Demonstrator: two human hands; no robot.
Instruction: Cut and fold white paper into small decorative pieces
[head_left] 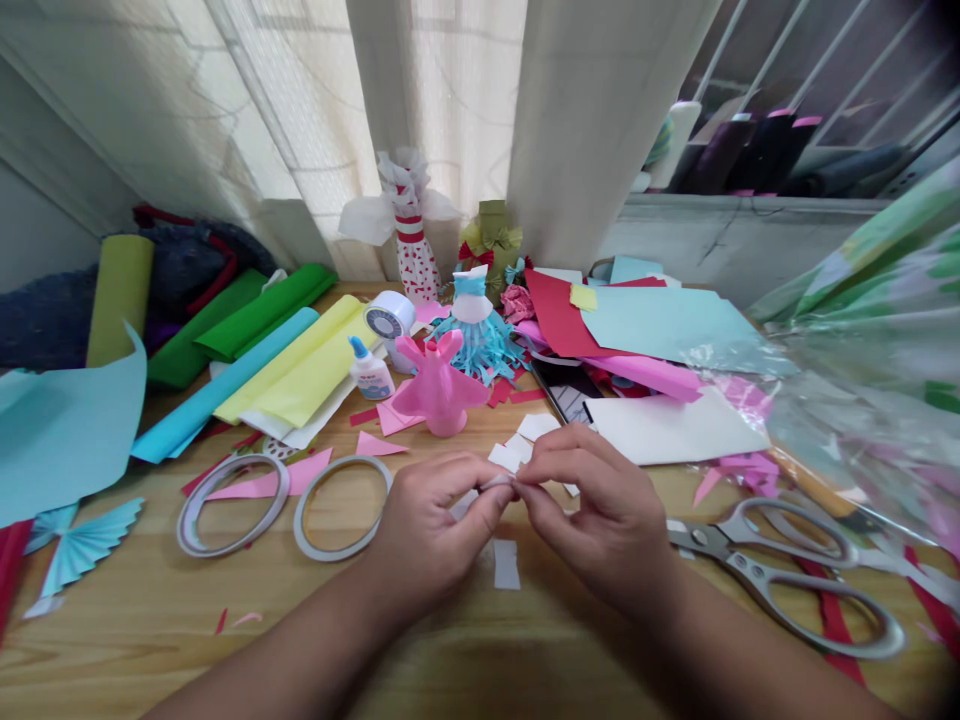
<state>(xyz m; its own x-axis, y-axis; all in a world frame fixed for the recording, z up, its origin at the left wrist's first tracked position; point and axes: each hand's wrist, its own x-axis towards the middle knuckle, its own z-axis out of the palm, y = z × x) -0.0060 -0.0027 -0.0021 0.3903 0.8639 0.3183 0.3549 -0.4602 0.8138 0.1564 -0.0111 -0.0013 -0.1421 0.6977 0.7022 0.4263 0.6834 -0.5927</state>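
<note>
At the middle of the table my left hand point(442, 515) and my right hand point(600, 510) meet, fingertips pinched together. Between them is a small piece of white paper point(496, 481), mostly covered by the fingers. Just below the hands a white paper rectangle point(507, 565) lies flat. Several white paper scraps point(510, 455) are strewn beyond the fingertips. Behind them stands a pink paper dress point(442, 390). To the right of my right hand lies a pair of scissors point(739, 550), its blade tips hidden behind the hand.
Two tape rolls point(298, 525) lie left of my hands. A glue bottle point(371, 370) stands behind, beside a white tape roll point(388, 318). Rolled coloured paper point(300, 370) fills the left; coloured sheets point(667, 320) and a phone point(562, 388) lie right. A blue fringed paper dress point(476, 330) stands at the back.
</note>
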